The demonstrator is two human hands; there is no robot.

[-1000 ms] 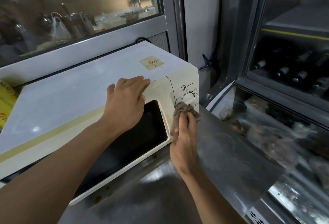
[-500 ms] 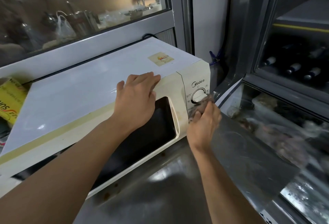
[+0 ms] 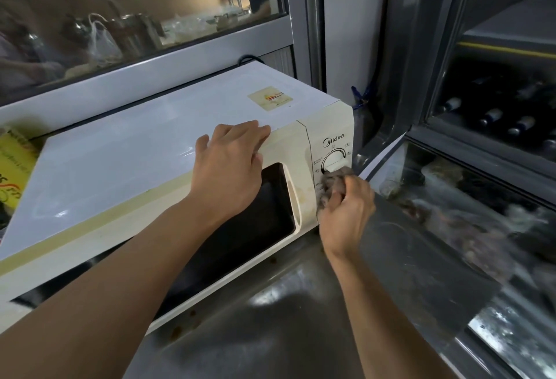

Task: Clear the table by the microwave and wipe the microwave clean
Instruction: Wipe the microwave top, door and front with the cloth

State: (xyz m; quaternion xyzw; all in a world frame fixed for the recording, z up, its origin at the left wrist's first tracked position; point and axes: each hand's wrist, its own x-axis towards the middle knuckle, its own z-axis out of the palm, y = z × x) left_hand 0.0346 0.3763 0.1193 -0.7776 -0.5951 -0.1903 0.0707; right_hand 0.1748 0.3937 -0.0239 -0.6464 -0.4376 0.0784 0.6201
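The cream-white boxy microwave oven with its dark glass door [image 3: 168, 168] sits on the dull stainless steel counter [image 3: 301, 318], pushed back to the far left under a window ledge, with a yellow printed carton [image 3: 13, 168] just beside its left end. The person's left hand [image 3: 231, 168] lies flat across the front top edge above the door, fingers spread out straight, pressing down to steady the casing. The right hand [image 3: 346, 213] is curled round a crumpled grey-brown cleaning rag [image 3: 332, 186], bunched in the fingers and pushed against the control panel at the right end, just below the round white timer dial [image 3: 335, 160] and touching its lower rim. I'd judge the wiping of the panel to be under way, with the counter near the oven already bare apart from some brown specks [image 3: 183, 323] along the oven's near foot. To do this bit well, I'd work the rag in small circles around the dial rather than over it, so the knob isn't turned and the timer set going, and I'd fold to a cleaner face for the yellowed strip [image 3: 304, 198] beside the door. The steadying palm matters, since a hard rub could slide the oven on that slick steel.
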